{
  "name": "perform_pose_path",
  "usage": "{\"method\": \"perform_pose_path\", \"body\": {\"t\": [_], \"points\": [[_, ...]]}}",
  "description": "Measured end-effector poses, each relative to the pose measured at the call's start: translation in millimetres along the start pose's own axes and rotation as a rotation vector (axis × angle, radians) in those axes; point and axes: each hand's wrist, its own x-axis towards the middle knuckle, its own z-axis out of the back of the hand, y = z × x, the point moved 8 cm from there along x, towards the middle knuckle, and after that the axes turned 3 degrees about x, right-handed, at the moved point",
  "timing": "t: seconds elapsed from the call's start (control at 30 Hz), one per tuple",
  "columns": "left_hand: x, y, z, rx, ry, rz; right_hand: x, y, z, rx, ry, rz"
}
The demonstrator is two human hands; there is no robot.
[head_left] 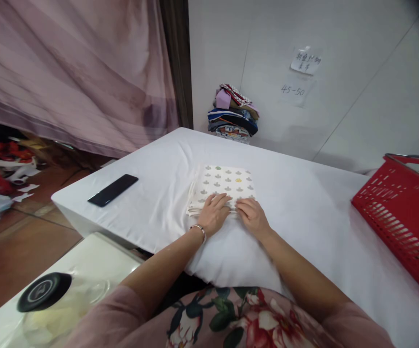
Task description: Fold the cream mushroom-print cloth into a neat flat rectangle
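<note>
A folded white cloth (pixel 227 180) printed with small grey motifs, plus a green and a yellow one, lies on the white-covered table in front of me. Its layers show along the left side. My left hand (pixel 214 212), with a bracelet at the wrist, rests on the near left part of the cloth, fingers stretched over the top. At the near right edge, my right hand (pixel 252 216) has its fingers bent together over the fabric, with the edge between fingers and thumb. The underside of both hands is hidden.
A black phone (pixel 113 190) lies at the table's left. On the right stands a red plastic basket (pixel 405 208). Folded clothes (pixel 233 116) are stacked beyond the far edge, by the wall. A black-lidded jar (pixel 46 302) stands on a pale surface at lower left.
</note>
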Motion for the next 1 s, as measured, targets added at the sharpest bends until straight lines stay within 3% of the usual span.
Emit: {"method": "perform_pose_path", "body": {"t": [0.43, 0.63, 1.0], "points": [[-3, 4, 2.5, -0.014, 0.068, 0.093, -2, 10, 12, 0.0, -0.057, 0.005], [-4, 5, 1.9, -0.028, 0.08, 0.101, -3, 12, 5, -0.023, -0.007, 0.066], [-5, 12, 16.3, -0.068, -0.068, 0.102, -5, 9, -2, -0.117, 0.063, 0.051]]}}
